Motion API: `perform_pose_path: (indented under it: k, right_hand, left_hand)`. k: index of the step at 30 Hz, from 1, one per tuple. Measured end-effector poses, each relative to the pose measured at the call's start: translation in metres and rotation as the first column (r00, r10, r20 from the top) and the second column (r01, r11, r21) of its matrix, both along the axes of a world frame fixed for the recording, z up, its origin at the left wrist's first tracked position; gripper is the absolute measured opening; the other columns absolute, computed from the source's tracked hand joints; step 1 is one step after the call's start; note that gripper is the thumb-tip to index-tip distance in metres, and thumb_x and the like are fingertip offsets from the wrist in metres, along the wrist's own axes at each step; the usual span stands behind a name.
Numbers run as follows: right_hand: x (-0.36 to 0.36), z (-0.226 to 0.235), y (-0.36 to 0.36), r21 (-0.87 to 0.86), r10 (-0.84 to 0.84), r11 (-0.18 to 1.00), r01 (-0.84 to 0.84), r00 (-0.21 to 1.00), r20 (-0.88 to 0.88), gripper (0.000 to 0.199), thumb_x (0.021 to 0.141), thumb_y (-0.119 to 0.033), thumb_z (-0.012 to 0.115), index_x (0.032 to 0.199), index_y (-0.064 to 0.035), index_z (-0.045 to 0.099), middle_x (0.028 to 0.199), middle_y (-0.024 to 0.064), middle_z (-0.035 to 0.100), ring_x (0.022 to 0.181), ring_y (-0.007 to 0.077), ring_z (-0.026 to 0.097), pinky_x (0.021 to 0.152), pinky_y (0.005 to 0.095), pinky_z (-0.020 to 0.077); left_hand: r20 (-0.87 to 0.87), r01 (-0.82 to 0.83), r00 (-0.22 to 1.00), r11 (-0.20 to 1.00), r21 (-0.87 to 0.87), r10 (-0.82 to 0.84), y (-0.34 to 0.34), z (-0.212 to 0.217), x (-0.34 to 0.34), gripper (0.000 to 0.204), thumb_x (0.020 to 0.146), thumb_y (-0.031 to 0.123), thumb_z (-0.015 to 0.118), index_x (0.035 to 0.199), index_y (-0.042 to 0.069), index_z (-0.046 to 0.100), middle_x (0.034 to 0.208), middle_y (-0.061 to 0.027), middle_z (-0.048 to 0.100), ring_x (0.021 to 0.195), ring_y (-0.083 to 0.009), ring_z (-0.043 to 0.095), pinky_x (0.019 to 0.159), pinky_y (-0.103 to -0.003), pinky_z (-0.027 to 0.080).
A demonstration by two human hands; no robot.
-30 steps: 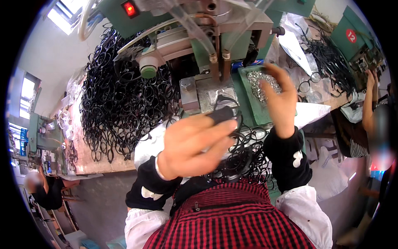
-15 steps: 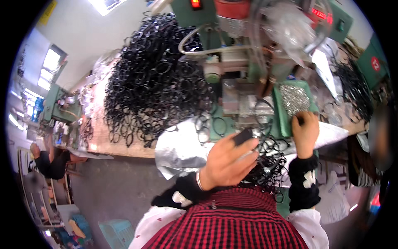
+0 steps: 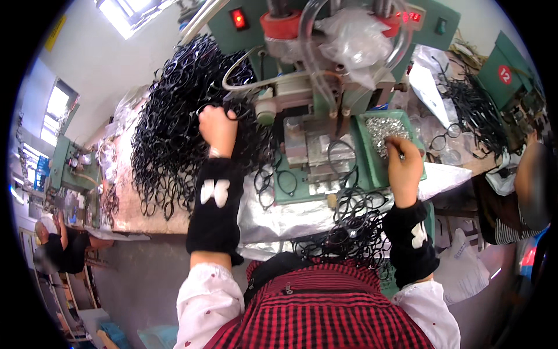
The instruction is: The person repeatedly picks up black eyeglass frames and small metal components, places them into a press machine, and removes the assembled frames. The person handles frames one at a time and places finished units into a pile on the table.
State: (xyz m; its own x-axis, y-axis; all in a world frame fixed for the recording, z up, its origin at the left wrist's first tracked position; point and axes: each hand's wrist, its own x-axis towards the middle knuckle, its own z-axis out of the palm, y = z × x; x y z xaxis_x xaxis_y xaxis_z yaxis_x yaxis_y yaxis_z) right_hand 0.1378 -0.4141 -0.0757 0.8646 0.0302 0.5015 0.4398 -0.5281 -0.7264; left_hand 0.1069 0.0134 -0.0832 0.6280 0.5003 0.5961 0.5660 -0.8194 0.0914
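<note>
My left hand [image 3: 218, 132] reaches to the large heap of black glasses frames [image 3: 180, 110], its fingers curled round the rim of one black frame [image 3: 232, 114]. Over the green tray [image 3: 372, 168] my right hand [image 3: 405, 168] has thumb and forefinger pinched together beside small silver metal parts [image 3: 385, 129]. Whatever sits between those fingertips is too small to make out. Between the hands, a black frame [image 3: 340, 158] rests upright against the metal fixture [image 3: 308, 145] of a green bench press. More black frames [image 3: 354, 232] lie tangled at the table's front edge, close to my apron.
Red-collared columns [image 3: 281, 26] and a clear hose with a plastic bag [image 3: 354, 43] hang above the fixture. Dark strips [image 3: 474, 110] and another green machine [image 3: 504, 72] are at the right. A person [image 3: 526, 174] sits there; another person [image 3: 58, 244] is far left.
My left hand has gone from the frames at the front edge, up and left to the large heap. My right hand stays at the tray, fingers pinched. The whole view has shifted.
</note>
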Motion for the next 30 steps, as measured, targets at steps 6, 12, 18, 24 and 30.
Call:
perform_pose_path:
  k: [6,12,18,24,30]
  right_hand:
    - [-0.047,0.000,-0.059,-0.093,-0.140,0.984,0.155,0.979,0.146,0.014,0.080,0.003,0.069,0.093,-0.0019,0.071,0.091,0.0109,0.069,0.088,0.0274,0.065,0.081,0.0346,0.0492]
    - [-0.066,0.019,-0.054,0.093,-0.027,0.995,0.031,0.998,-0.048,0.015,0.080,0.005,0.068,0.094,-0.0004,0.070,0.090,0.0091,0.069,0.087,0.0233,0.065,0.082,0.0318,0.0486]
    - [-0.025,0.086,0.050,0.292,0.361,0.888,-0.355,0.932,0.033,0.022,0.078,0.001,0.068,0.100,0.0016,0.066,0.090,0.0086,0.068,0.089,0.0188,0.064,0.081,0.0301,0.0486]
    - [-0.029,0.066,0.073,0.656,0.473,0.704,-0.274,0.869,-0.143,0.041,0.079,0.002,0.070,0.118,0.0036,0.057,0.090,0.0035,0.064,0.089,0.0096,0.059,0.084,0.0236,0.0460]
    - [-0.040,0.072,0.077,0.740,0.536,0.626,-0.247,0.825,-0.179,0.047,0.081,0.004,0.070,0.126,0.0043,0.054,0.086,0.0018,0.065,0.087,0.0077,0.059,0.081,0.0217,0.0455]
  left_hand:
    - [0.618,0.475,0.782,0.718,-0.508,-0.080,-0.024,0.028,-0.073,0.017,0.102,0.018,0.053,0.100,0.002,0.059,0.091,-0.0101,0.065,0.076,-0.0211,0.066,0.070,-0.034,0.052]
    - [-0.003,0.174,0.981,0.877,-0.449,-0.196,-0.001,-0.012,-0.124,0.033,0.100,0.030,0.052,0.111,0.002,0.065,0.108,-0.0234,0.067,0.097,-0.0453,0.062,0.083,-0.048,0.049]
    - [0.308,0.361,0.915,0.871,-0.334,-0.262,-0.071,0.048,-0.101,0.022,0.102,0.020,0.053,0.101,0.004,0.067,0.088,-0.0143,0.067,0.077,-0.0297,0.064,0.069,-0.036,0.049]
    - [0.719,0.708,0.683,0.358,-0.609,-0.130,-0.101,0.043,-0.122,0.010,0.104,0.014,0.053,0.106,0.004,0.055,0.093,-0.0018,0.059,0.085,-0.0106,0.061,0.076,-0.026,0.054]
    - [0.906,0.871,0.417,0.319,-0.374,-0.076,-0.137,0.056,-0.116,0.007,0.102,0.007,0.053,0.107,0.003,0.054,0.100,-0.0120,0.064,0.089,-0.0204,0.066,0.079,-0.037,0.060]
